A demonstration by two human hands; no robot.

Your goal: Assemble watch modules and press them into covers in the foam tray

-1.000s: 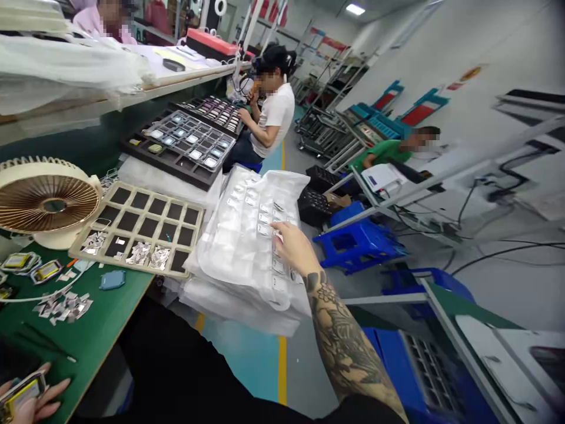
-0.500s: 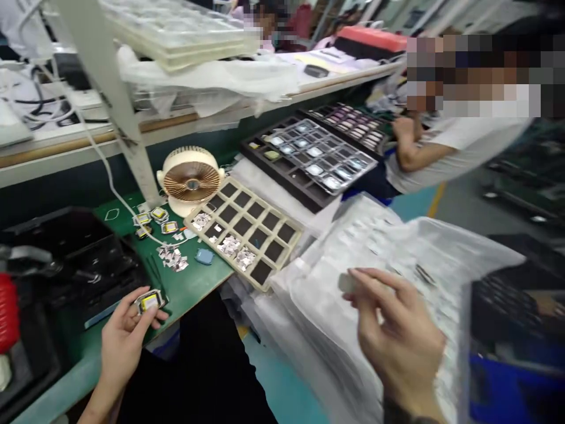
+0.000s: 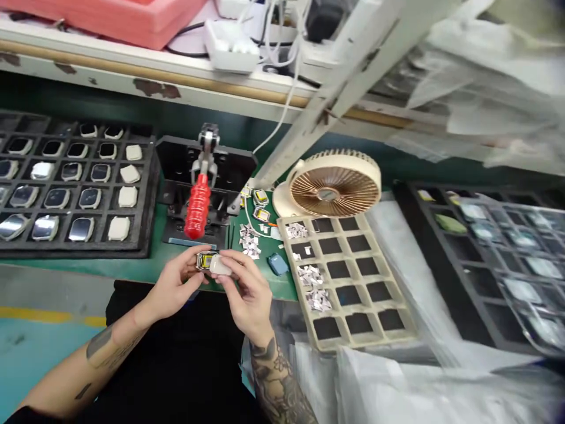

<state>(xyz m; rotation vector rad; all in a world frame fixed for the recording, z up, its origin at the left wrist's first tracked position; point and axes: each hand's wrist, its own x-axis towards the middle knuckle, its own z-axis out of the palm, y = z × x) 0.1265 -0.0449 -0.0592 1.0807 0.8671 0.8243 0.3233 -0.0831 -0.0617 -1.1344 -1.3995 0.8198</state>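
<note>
In my left hand (image 3: 176, 282) is an opened watch case (image 3: 203, 260), its yellow and silver inner parts facing up. The fingers pinch the case by its edges near the bench's front edge. My right hand (image 3: 247, 288) holds a pale, rounded-square watch cover (image 3: 219, 266) between thumb and fingers. That cover overlaps the right side of the case; whether the two touch I cannot tell. Just beyond the hands stands a black toggle press with a red handle (image 3: 197, 209). A blue watch-shaped piece (image 3: 278, 264) lies to the right on the green bench.
Left is a black tray (image 3: 145, 229) with rows of watches. Small silvery pieces (image 3: 250, 240) and several open cases (image 3: 261, 213) lie beside the press. A beige fan (image 3: 331, 188) stands behind a compartment tray (image 3: 324, 271). At right are plastic sheets (image 3: 397, 383) and another black tray (image 3: 424, 247).
My view has swung left to the press. My right hand has come from the plastic-covered stack to my left hand, bringing the pale cover over the watch case.
</note>
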